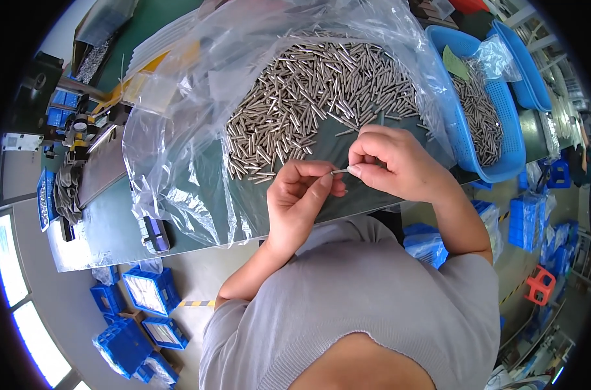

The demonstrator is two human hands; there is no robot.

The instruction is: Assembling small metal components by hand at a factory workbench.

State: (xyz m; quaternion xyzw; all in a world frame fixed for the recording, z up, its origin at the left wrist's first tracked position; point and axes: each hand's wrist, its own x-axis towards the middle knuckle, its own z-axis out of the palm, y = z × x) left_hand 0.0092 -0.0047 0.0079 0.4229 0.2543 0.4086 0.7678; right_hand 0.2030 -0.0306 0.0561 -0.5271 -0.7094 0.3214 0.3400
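Note:
Between my two hands, just above the table's front edge, is a small metal pin (340,171). My left hand (300,198) pinches one end with thumb and forefinger. At the other end, the thumb and forefinger of my right hand (393,162) are closed on it. A wide heap of similar silvery metal pins (321,88) lies beyond my hands on a clear plastic sheet (178,156). A few loose pins sit at the heap's near edge, close to my left hand.
A blue plastic basket (513,140) with more pins and a green tag (455,64) stands at the right. A dark caliper-like tool (154,234) lies at the table's front left. Left of the sheet is bench equipment (81,123). Blue crates (151,290) stand on the floor.

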